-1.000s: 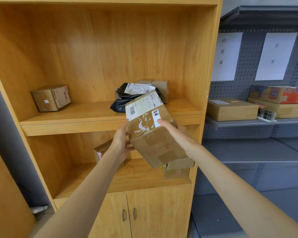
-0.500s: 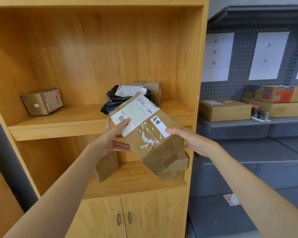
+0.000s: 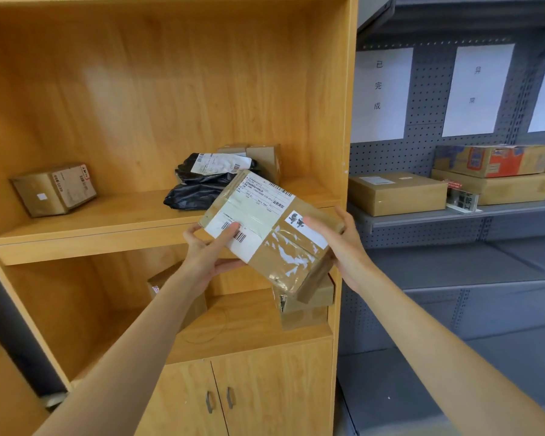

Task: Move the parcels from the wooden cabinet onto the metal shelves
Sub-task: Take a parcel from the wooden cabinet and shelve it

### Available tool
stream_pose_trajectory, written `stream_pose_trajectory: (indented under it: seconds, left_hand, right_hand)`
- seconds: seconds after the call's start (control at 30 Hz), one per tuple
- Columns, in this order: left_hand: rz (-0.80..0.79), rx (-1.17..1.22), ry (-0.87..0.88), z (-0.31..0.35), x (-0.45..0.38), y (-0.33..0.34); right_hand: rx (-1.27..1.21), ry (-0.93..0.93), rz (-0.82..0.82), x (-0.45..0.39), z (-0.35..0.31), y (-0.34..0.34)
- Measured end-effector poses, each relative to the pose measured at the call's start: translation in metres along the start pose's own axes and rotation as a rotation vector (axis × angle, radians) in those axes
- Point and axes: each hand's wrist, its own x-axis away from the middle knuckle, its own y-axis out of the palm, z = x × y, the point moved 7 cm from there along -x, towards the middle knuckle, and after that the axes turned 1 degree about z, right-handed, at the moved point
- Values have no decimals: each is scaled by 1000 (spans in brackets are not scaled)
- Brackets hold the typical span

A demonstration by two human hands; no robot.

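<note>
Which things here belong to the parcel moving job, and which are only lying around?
Job:
held parcel
left hand
right hand
black bag parcel
small box
wooden cabinet
metal shelves

Lying about:
paper signs
cabinet door handles

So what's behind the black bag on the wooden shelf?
Behind the black bag stand two brown boxes at the back of the cabinet. Only their tops and one side show; the bag covers their lower parts, so anything lower down behind it cannot be seen.

Wall sheets [image 3: 380, 92] read "已完成"; next [image 3: 479, 89] "异常".
</note>
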Motion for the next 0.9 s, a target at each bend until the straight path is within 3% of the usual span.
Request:
stream_pose_trajectory:
  seconds: [0.2, 0.43, 0.77, 0.9]
  left_hand:
    - [11, 6, 54, -7, -19, 40]
    - [11, -360, 265, 14, -51, 82]
    - [-267, -281, 269, 32, -89, 159]
    - [-310, -218, 295, 33, -91, 197]
  right_hand:
    - [-112, -48, 227, -5, -2, -28]
    - [-49, -173, 291, -16, -38, -70]
    - [52, -233, 352, -43, -82, -114]
    - [37, -239, 388, -47, -83, -145]
